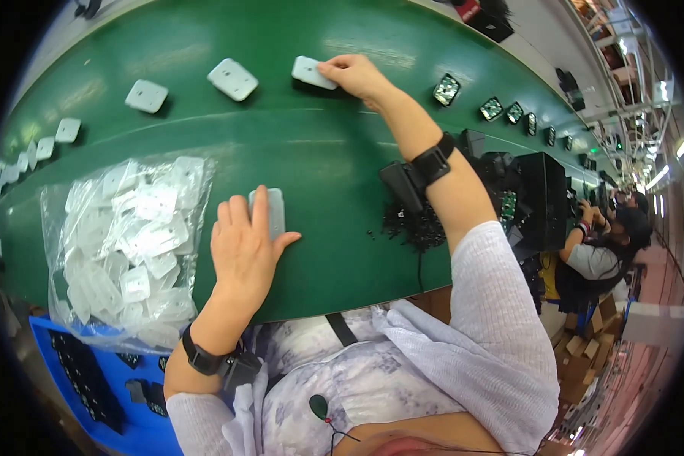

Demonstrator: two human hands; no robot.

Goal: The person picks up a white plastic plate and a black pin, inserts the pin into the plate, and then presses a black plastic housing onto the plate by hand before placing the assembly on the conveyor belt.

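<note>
My right hand [357, 77] reaches across the green bench and grips a small rounded case [308, 70] with a white top and a dark underside, thumb and fingers closed at its right end. Closer to me, my left hand [243, 247] lies palm down with fingers stretched. It covers part of a translucent white plastic cover [277, 212] lying on the bench. Beside that hand, a clear plastic bag [53, 251] bulges with many similar covers. More white-topped cases sit in a row to the left, among them one case [233, 80] and another case [146, 96].
Right of my reach, open black housings with green circuit boards, such as one housing [447, 90], line the bench. Black parts and a pile of small dark pieces [414, 228] lie near my right arm. A blue bin [102, 422] stands lower left. Another person [600, 247] works at right.
</note>
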